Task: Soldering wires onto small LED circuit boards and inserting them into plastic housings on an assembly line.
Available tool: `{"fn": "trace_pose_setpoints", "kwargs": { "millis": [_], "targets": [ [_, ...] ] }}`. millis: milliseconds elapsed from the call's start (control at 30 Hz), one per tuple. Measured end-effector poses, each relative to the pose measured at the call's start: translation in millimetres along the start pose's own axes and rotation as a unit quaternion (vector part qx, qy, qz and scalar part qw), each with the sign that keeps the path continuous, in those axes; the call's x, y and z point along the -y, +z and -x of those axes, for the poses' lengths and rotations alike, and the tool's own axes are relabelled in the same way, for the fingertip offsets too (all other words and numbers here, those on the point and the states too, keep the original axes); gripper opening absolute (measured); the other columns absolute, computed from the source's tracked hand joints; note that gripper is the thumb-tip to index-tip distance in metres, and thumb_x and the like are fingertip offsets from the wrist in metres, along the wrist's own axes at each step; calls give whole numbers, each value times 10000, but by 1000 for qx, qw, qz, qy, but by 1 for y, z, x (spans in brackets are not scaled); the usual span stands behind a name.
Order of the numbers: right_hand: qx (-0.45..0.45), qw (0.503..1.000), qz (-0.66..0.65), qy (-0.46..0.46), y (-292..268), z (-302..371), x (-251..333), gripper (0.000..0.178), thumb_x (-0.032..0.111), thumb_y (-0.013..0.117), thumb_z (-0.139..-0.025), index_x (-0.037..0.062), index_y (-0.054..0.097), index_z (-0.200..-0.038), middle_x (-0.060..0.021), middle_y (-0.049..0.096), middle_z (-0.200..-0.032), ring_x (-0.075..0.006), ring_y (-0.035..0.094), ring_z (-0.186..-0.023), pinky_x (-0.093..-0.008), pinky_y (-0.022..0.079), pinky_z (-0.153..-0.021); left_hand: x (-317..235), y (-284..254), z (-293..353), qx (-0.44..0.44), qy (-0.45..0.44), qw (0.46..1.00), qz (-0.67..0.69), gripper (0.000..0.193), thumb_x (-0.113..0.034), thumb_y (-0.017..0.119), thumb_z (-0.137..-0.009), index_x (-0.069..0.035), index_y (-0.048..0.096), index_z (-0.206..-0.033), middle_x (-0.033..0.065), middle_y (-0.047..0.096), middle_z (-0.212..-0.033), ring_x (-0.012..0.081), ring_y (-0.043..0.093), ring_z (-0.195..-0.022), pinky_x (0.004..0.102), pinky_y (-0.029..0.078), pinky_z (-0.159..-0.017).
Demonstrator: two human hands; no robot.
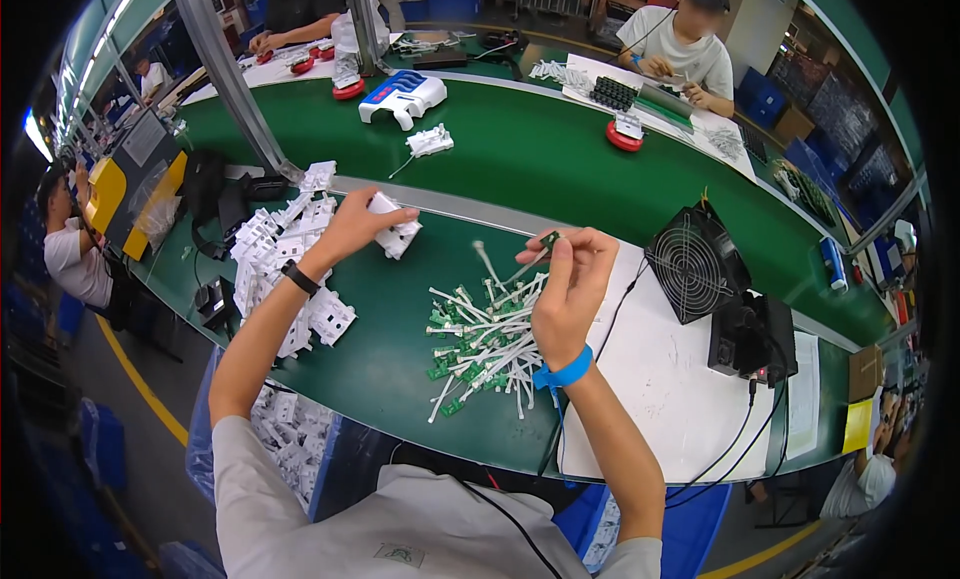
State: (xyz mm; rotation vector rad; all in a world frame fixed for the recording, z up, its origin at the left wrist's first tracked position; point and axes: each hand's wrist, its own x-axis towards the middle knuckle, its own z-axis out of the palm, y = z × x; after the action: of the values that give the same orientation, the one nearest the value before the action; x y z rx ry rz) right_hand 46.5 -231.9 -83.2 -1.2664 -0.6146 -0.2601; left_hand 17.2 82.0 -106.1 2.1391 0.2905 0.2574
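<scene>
My left hand (352, 225) grips a white plastic housing (399, 237) between thumb and fingers, just above the green bench. A heap of similar white plastic parts (285, 241) lies beside my left forearm. Fingertips of my right hand (568, 297) pinch a small green circuit board (549, 240) with a white cable hanging from it. Under and left of that hand spreads a pile of green boards with white cables (485, 334). My right wrist wears a blue strap (564, 369) with a cord. The two held pieces are apart from each other.
Beyond the bench runs a green conveyor belt (520, 149), carrying a white-and-blue device shell (402, 99) and a white part with a cable (430, 140). On the right stand a black fan (698, 264) and a black power unit (750, 337) with cords. Co-workers sit across the belt.
</scene>
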Motion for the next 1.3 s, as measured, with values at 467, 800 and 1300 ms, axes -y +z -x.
{"fn": "trace_pose_setpoints", "kwargs": {
  "millis": [467,800,1300],
  "targets": [
    [7,965,-133,226,4,-8,-10,111,67,624,-1016,-16,563,-1055,-211,739,-1050,-219,727,-896,-311,553,-834,-84,79,42,86,-137,929,334,519,-506,658,-990,-23,649,-1179,58,709,-1003,118,690,-794,268,535,-596],
    [55,975,214,-29,-30,-10,-8,88,-28,699,-898,-36,623,-942,-176,720,-977,-298,736,-839,-354,578,-726,-99,113,56,60,-131,887,438,333,-230,692,-1000,-6,548,-1200,94,661,-1132,162,663,-1055,337,540,-875],
    [147,889,406,-151,-34,-14,8,137,12,713,-849,12,580,-818,-116,544,-850,-320,601,-838,-437,511,-709,-105,122,65,78,-107,895,427,242,-250,745,-972,-102,568,-1048,-4,645,-944,69,613,-852,245,466,-732]
  ]
}}
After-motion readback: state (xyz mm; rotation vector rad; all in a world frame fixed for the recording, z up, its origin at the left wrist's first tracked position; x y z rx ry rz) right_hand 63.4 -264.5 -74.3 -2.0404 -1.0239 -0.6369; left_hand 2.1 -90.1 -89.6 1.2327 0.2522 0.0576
